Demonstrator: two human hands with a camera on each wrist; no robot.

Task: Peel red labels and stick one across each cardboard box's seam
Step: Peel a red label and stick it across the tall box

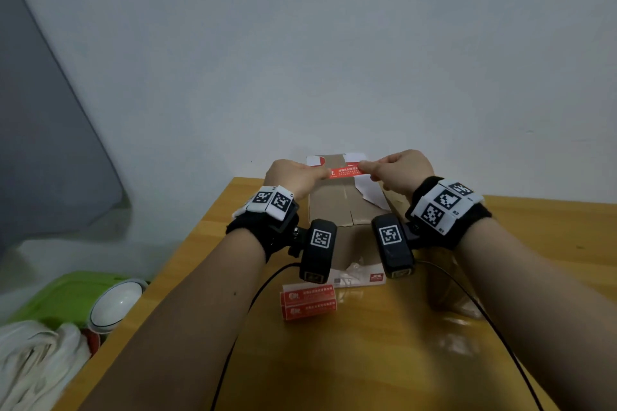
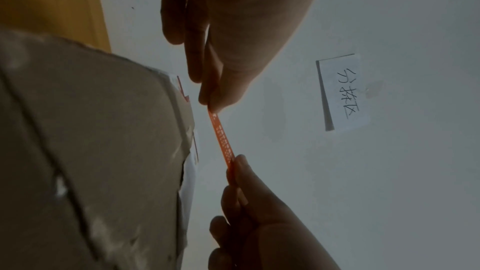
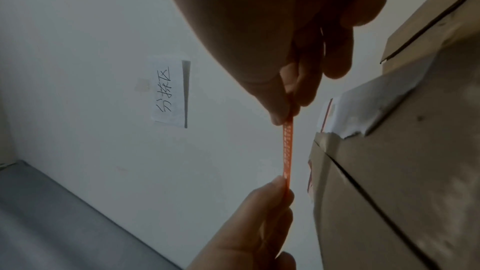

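The cardboard box [image 1: 347, 207] sits on the desk [image 1: 384, 344] with its seam [image 1: 347, 207] running toward the wall, and the red label [image 1: 344, 173] is stretched just above its far end, one end pinched in the left hand [image 1: 293, 177] and the other in the right hand [image 1: 397, 170]. Both grips look tight on tiny bits of edge, so I'd guess the main risks are the label landing crooked, missing the seam, or sticking to fingertips.
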